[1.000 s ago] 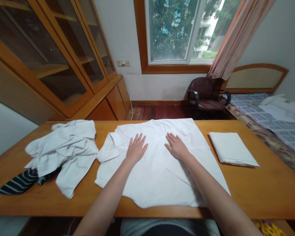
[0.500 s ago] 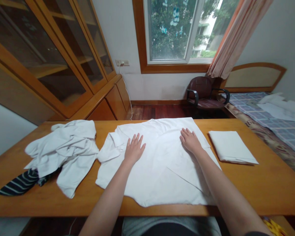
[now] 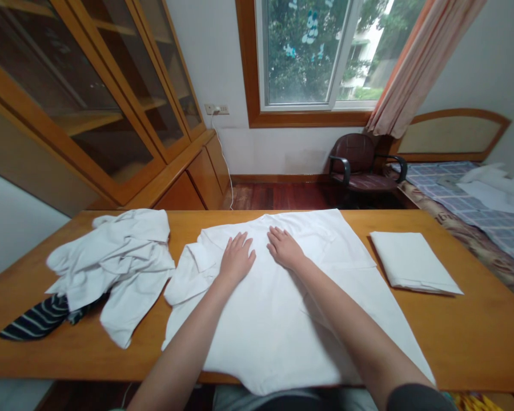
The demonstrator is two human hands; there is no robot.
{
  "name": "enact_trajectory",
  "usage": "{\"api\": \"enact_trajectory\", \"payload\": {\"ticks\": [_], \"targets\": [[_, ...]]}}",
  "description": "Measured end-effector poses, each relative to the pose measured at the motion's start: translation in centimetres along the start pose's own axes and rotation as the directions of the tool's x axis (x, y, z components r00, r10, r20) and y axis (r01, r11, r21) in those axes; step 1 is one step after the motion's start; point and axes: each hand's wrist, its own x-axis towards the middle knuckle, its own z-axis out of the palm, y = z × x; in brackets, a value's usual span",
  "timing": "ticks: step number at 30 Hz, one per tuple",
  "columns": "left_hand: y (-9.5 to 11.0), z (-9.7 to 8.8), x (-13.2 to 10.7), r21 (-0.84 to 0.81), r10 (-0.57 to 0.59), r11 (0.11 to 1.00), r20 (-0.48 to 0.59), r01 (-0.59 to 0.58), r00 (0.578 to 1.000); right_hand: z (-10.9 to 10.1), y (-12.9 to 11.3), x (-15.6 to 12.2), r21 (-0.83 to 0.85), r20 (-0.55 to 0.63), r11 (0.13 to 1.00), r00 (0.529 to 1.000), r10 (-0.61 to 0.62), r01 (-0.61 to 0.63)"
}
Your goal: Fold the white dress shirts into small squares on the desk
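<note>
A white short-sleeved cotton shirt [image 3: 282, 319] lies spread flat on the long orange-brown wooden table [image 3: 480, 342]. Its long axis runs straight away from the person: the hem hangs a little over the near edge and the shoulder end reaches toward the far edge. Both hands rest on its far third, palms down, fingers extended and slightly fanned, gripping nothing. The left hand [image 3: 236, 261] presses just inside the short sleeve [image 3: 188, 274], which juts out leftward, so it is the nearer hand to that sleeve. The right hand [image 3: 285, 249] sits close beside it, about on the shirt's midline, leaving the broad right half of the cloth uncovered except for the forearm crossing it. Left of the shirt, touching the sleeve, sits a crumpled heap of white garments [image 3: 115, 257] with a dark striped cloth [image 3: 32, 322] poking out beneath. A neatly folded white rectangle of fabric [image 3: 413, 264] lies just beside the shirt's right edge.
</note>
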Motion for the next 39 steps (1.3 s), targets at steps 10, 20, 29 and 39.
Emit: {"api": "enact_trajectory", "payload": {"ticks": [10, 20, 29, 39], "targets": [[-1.1, 2.9, 3.9, -0.034, -0.035, 0.999, 0.089, 0.038, 0.995, 0.4, 2.5, 3.2, -0.073, 0.045, 0.981, 0.982, 0.185, -0.181], [-1.4, 3.5, 3.8, -0.039, -0.083, 0.995, 0.09, 0.087, 0.992, -1.7, 10.7, 2.1, -0.156, 0.02, 0.857, 0.866, 0.5, -0.491], [-1.3, 3.6, 3.7, -0.036, -0.08, 0.996, 0.073, 0.083, 0.994, -1.9, 8.8, 0.6, -0.17, -0.084, 0.898, 0.914, 0.397, -0.405], [-1.4, 3.4, 3.7, -0.04, -0.077, 0.996, 0.09, 0.081, 0.993, -2.3, 12.4, -1.6, -0.172, 0.033, 0.916, 0.927, 0.373, -0.362]]}}
